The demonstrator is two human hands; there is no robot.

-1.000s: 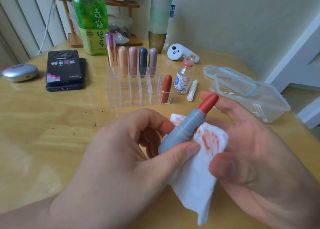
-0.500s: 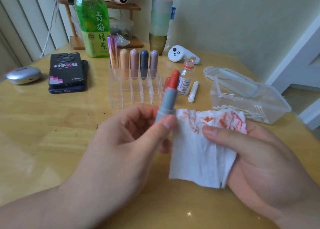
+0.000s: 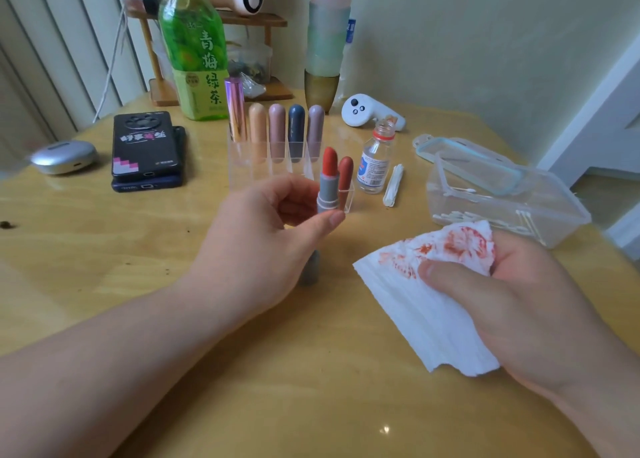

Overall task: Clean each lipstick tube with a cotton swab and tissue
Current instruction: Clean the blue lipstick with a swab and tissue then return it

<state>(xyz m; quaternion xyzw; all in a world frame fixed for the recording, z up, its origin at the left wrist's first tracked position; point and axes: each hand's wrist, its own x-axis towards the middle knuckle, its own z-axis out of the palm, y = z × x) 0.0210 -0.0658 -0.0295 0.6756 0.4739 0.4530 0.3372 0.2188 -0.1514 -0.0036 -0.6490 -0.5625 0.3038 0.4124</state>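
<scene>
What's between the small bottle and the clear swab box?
Head view: a bundle of cotton swabs lies on the table between the small bottle and the clear swab box.

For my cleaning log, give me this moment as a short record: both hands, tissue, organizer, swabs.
left hand: holds grey lipstick tube upright, red bullet exposed
right hand: grips tissue
tissue state: white, smeared red, apart from the lipstick
organizer: clear; five capped tubes in back row, one reddish-brown tube front right
cotton swabs: in open clear box, right of organizer
</scene>
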